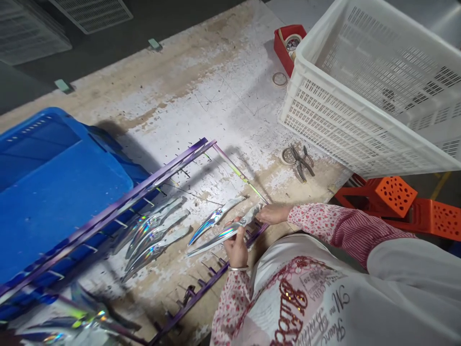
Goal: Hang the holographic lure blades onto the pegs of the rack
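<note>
My left hand (236, 246) grips a long shiny iridescent lure-shaped piece (219, 236) near its middle. My right hand (272, 213) pinches the same piece at its right tip, next to the purple painted rack frame (144, 187). A second shiny piece (215, 217) lies on the worn white table (223, 96) just left of the held one. Several more shiny pieces (154, 233) hang or lie under the rack's upper bar, on small hooks.
A blue plastic crate (54, 192) sits at left under the rack. A white perforated basket (374, 81) stands at right, a small red tray (286, 43) behind it. Pliers (301, 162) and a tape ring lie near the basket. Orange stools (396, 197) stand beside the table.
</note>
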The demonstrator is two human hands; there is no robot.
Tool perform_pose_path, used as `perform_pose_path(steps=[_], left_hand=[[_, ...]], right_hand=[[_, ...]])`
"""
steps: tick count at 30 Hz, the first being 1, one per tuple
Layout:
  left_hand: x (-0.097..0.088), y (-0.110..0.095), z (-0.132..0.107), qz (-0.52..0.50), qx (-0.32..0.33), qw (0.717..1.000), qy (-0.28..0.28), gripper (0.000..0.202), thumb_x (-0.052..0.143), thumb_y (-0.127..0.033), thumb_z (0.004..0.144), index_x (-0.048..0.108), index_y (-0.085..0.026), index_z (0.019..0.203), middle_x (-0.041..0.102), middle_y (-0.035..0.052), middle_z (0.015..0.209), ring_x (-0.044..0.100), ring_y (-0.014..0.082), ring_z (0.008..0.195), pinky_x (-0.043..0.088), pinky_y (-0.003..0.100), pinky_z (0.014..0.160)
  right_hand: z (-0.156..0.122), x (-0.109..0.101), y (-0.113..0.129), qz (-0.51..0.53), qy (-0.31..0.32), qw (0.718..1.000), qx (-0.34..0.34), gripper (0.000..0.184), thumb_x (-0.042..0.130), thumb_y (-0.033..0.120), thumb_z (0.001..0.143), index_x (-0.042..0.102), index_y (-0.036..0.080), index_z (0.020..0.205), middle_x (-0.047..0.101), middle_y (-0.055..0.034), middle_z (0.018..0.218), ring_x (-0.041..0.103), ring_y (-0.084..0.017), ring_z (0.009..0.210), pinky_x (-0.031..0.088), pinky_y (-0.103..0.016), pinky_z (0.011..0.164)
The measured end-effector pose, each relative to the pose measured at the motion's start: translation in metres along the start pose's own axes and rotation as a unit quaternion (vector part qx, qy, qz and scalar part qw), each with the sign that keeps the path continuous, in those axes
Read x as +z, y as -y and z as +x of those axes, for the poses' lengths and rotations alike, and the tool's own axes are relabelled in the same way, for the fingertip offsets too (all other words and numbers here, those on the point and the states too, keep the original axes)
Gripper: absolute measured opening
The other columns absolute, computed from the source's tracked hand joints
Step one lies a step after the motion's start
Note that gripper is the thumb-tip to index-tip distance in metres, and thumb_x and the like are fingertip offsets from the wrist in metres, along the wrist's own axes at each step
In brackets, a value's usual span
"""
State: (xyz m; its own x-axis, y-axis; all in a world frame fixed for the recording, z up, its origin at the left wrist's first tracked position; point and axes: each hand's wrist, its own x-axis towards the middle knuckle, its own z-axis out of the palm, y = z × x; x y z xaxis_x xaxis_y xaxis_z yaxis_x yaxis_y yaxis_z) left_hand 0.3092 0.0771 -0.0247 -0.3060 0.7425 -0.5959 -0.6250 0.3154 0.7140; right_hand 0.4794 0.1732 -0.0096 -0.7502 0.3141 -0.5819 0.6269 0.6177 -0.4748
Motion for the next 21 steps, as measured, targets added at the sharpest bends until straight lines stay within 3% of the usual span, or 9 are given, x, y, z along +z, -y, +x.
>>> perform_pose_path(steps=[3, 6, 9, 16, 21], left_hand=[[0.001, -0.004, 0.000, -0.010, -0.016, 1.000, 0.005, 0.045, 0.088, -0.033, 0.062, 0.065, -0.021, 0.099, 0.072, 0.0057, 0.107, 0.063, 0.0244, 0.114, 0.046, 0.042, 0.106], [0.001, -0.005, 0.001, -0.049, -0.043, 0.998, -0.025, 0.046, 0.089, -0.036, 0.061, 0.064, -0.018, 0.096, 0.073, 0.0062, 0.100, 0.067, 0.0236, 0.107, 0.049, 0.042, 0.101], [-0.002, -0.004, -0.001, -0.039, -0.032, 0.998, -0.027, 0.048, 0.088, -0.036, 0.063, 0.065, -0.018, 0.100, 0.072, 0.0080, 0.106, 0.067, 0.0238, 0.106, 0.051, 0.043, 0.099], [-0.008, 0.005, -0.013, -0.049, -0.029, 0.998, -0.032, 0.038, 0.084, -0.037, 0.067, 0.067, -0.021, 0.096, 0.072, 0.0053, 0.106, 0.065, 0.0234, 0.112, 0.049, 0.043, 0.101], [-0.002, 0.009, -0.025, -0.107, -0.061, 0.991, -0.055, 0.034, 0.085, -0.030, 0.068, 0.066, -0.025, 0.096, 0.072, 0.0004, 0.107, 0.063, 0.0238, 0.114, 0.050, 0.052, 0.099]], right_hand=[[-0.001, -0.006, 0.001, -0.004, 0.008, 1.000, -0.013, 0.023, 0.045, 0.019, 0.099, 0.066, 0.009, 0.103, 0.071, -0.0143, 0.097, 0.065, -0.020, 0.085, 0.043, -0.030, 0.071], [-0.002, -0.007, 0.001, -0.020, 0.015, 1.000, -0.017, 0.024, 0.044, 0.018, 0.099, 0.066, 0.009, 0.102, 0.071, -0.0146, 0.096, 0.065, -0.020, 0.085, 0.043, -0.030, 0.071], [-0.002, -0.004, 0.000, -0.021, 0.015, 1.000, -0.017, 0.024, 0.042, 0.018, 0.099, 0.064, 0.011, 0.103, 0.071, -0.0142, 0.097, 0.066, -0.021, 0.086, 0.044, -0.031, 0.071], [-0.002, 0.017, -0.001, 0.040, -0.057, 0.995, 0.075, 0.028, 0.036, 0.032, 0.103, 0.060, 0.019, 0.109, 0.070, -0.0088, 0.107, 0.066, -0.021, 0.090, 0.046, -0.031, 0.071], [0.000, 0.026, 0.005, 0.029, -0.072, 0.990, 0.121, 0.031, 0.031, 0.034, 0.104, 0.059, 0.022, 0.110, 0.071, -0.0066, 0.104, 0.067, -0.021, 0.086, 0.046, -0.031, 0.068]])
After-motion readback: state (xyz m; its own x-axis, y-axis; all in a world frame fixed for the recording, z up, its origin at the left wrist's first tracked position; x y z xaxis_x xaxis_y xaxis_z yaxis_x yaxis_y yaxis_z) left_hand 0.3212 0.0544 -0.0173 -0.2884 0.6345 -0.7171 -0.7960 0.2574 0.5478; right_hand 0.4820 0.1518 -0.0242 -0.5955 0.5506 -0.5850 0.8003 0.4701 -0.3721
